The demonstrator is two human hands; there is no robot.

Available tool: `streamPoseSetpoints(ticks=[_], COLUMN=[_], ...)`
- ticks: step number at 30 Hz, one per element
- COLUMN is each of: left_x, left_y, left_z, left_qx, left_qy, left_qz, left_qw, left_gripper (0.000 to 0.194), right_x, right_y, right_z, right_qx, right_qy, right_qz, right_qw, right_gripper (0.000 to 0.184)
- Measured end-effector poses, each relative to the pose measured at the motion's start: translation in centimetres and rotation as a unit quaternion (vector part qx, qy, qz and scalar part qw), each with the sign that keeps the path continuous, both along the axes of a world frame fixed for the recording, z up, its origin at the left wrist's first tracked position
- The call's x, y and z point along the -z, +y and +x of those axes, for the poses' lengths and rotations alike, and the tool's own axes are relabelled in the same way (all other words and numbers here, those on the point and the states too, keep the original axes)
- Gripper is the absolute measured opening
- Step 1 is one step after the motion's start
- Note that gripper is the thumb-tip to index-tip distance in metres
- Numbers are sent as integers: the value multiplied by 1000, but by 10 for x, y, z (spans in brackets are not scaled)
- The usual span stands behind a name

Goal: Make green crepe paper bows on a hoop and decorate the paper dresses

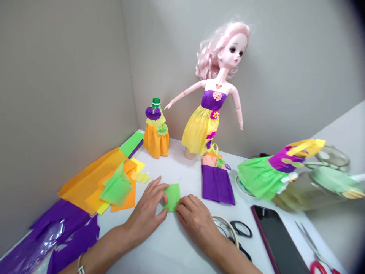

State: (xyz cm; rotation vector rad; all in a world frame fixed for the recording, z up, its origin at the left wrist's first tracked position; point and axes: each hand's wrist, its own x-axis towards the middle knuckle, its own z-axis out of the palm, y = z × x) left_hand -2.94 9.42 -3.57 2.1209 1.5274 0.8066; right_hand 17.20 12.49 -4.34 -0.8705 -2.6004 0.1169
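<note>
A small light green square of crepe paper [173, 195] lies on the white table between my hands. My left hand [148, 207] is at its left edge, thumb and fingers apart, the fingertips touching the paper. At the lower right corner, my right hand [196, 219] has its fingers curled together on the paper's edge; the thumb is mostly hidden. Left of my left hand is a loose pile of orange, yellow and green paper pieces [116, 186]. Right of my hands lies a small paper dress with a purple skirt [217, 184].
Behind stand a pink-haired doll [218, 95] and a bottle dressed in orange and yellow paper [156, 133]. To the right are a tape roll [237, 243], black-handled scissors [242, 229], a phone [278, 238], red-handled scissors [316, 251] and a green-skirted paper dress [259, 177]. Purple paper [64, 228] lies front left.
</note>
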Motion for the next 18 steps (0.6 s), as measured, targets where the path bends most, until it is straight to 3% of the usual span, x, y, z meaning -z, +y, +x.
streamPoseSetpoints(ticks=[5, 10, 18], left_x=[-3, 0, 6], left_y=[-7, -4, -1], left_z=[5, 8, 3], left_qx=[50, 54, 41], left_qy=[59, 105, 78], left_qz=[93, 153, 136], left_qw=[993, 981, 987], left_gripper=[17, 16, 14], right_x=[-3, -11, -16], right_y=[0, -1, 1], right_z=[-3, -4, -5], right_qx=[6, 13, 35], right_qy=[14, 13, 9], right_qz=[-31, -74, -139], right_qw=[999, 997, 990], right_gripper=[11, 14, 13])
